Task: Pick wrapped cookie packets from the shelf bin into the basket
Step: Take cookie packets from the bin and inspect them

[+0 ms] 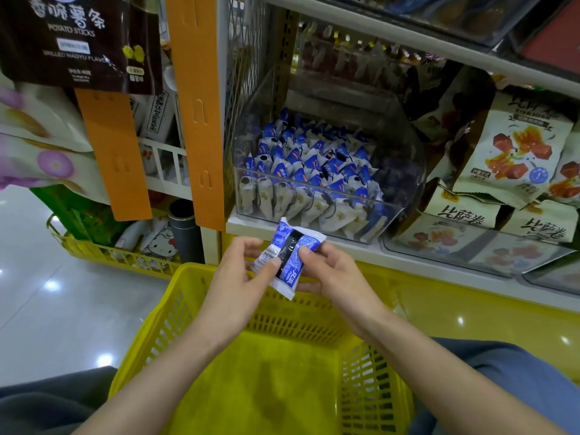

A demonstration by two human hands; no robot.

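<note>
Blue-white cookie packet pinched between your left hand and right hand, thumbs on top; basket directly below your fingers; slick wrapper may slip past its rim.

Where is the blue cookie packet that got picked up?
In the head view, centre frame, the blue cookie packet is held between the left hand and right hand, above the yellow basket, below the clear shelf bin.

Single head-worn wide-angle view, facing forward and down. Both hands, left and right, lie close below centre; the basket sits directly beneath them, the shelf bin just beyond.
</note>
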